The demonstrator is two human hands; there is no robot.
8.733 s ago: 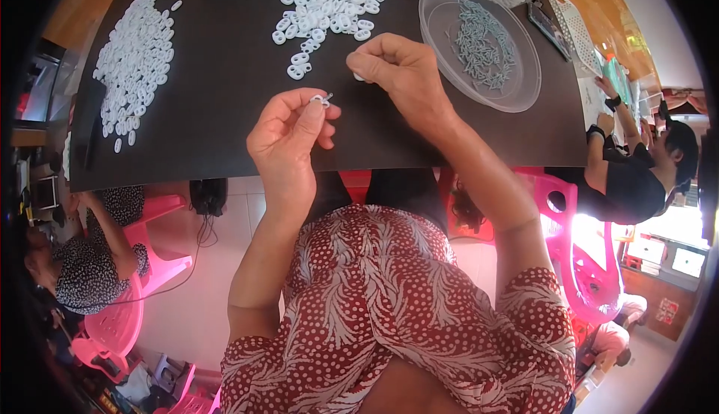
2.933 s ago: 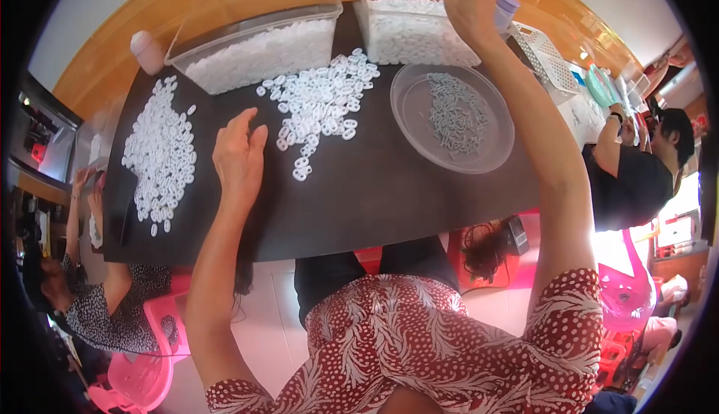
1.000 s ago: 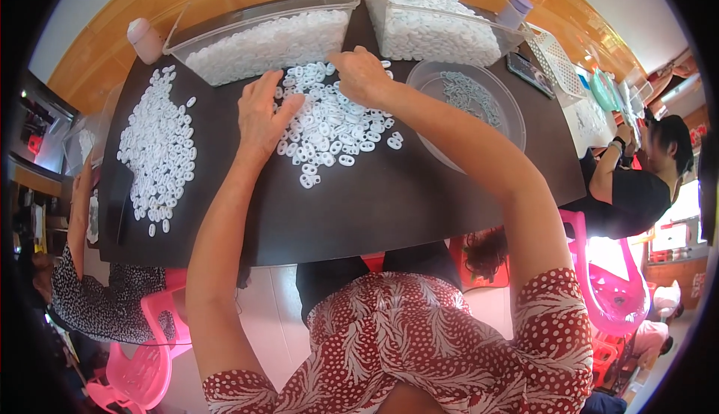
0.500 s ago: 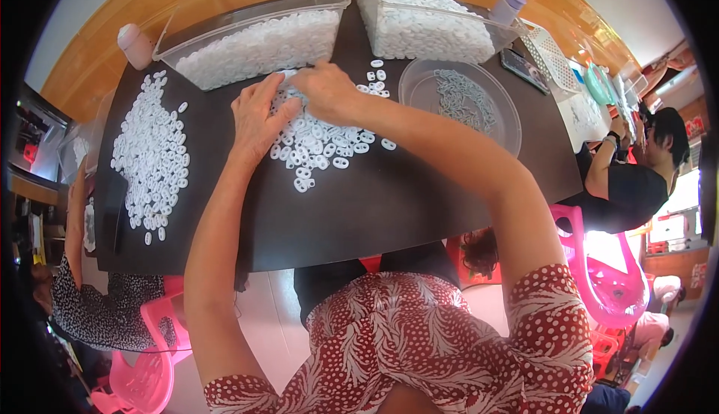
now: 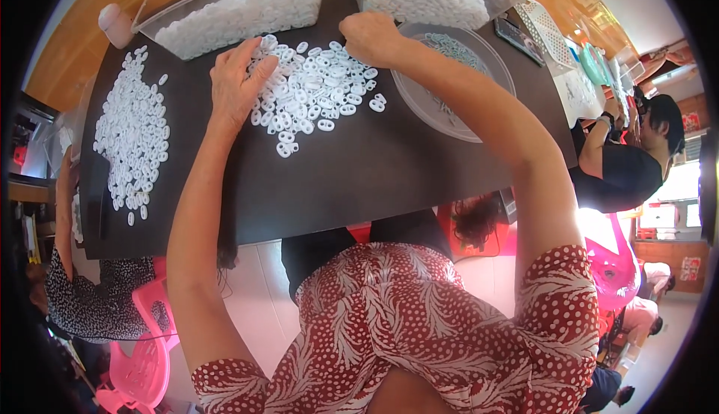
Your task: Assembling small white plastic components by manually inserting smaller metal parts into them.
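Over the tabletop [image 5: 337,189], right forearm [image 5: 475,92] part-hides grey rods [image 5: 456,49].

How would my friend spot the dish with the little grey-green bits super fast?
Start at the big dark table and look on its right side. Partly hidden by the person's right forearm sits a shallow, see-through dish. Unlike the straight-sided clear box just behind it, which holds white pieces, this one is round and holds thin grey-green bits.
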